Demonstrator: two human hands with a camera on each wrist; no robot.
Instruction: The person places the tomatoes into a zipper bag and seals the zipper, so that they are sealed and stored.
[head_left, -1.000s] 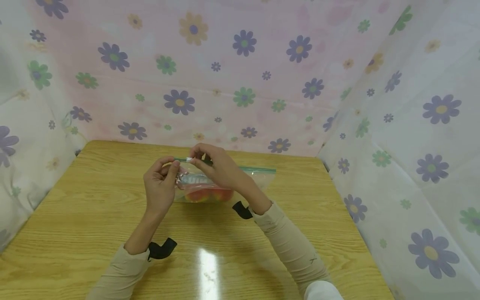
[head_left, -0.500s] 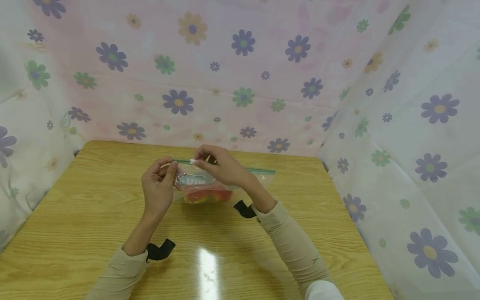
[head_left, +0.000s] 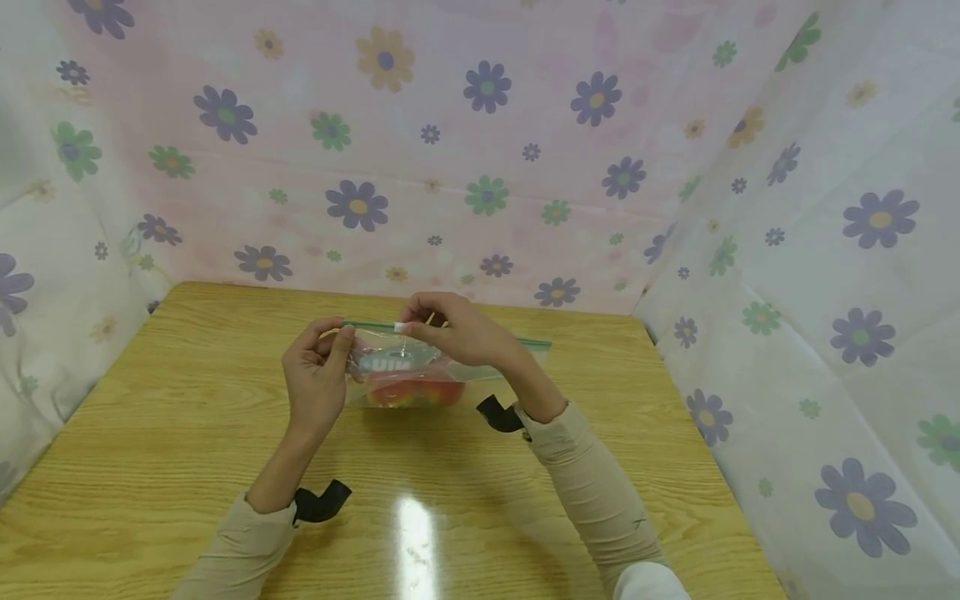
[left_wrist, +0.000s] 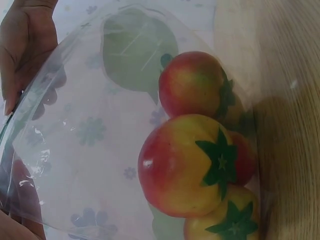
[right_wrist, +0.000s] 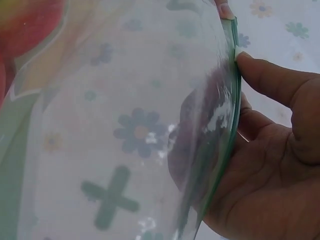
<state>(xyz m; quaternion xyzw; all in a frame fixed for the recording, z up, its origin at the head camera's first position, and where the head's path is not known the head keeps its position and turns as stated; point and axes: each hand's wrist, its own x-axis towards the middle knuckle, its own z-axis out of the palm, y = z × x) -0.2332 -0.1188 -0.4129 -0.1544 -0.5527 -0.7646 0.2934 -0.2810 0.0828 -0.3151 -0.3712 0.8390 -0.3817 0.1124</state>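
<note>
A clear zip bag (head_left: 480, 372) with a green zip strip stands on the table, its mouth upward. Inside, at the bottom, lie several red-and-yellow tomatoes (left_wrist: 180, 170) with green star-shaped tops. My left hand (head_left: 318, 379) pinches the left end of the zip strip between thumb and fingers. To its right, my right hand (head_left: 463, 335) pinches the small white slider (head_left: 400, 327) on the strip. The right wrist view shows the right thumb against the slider (right_wrist: 238, 50), with other fingers behind the strip. Part of the bag's top edge is hidden by the right hand.
The wooden table (head_left: 592, 467) extends around the bag on all sides. Flower-printed cloth (head_left: 420, 167) hangs behind it and at both sides. A black curved piece sits at each wrist, the left one (head_left: 322, 502) and the right one (head_left: 498, 414).
My right hand has moved to the right with the slider, away from the left hand. The left hand stays almost still at the strip's left end. The tomatoes remain in the bag.
</note>
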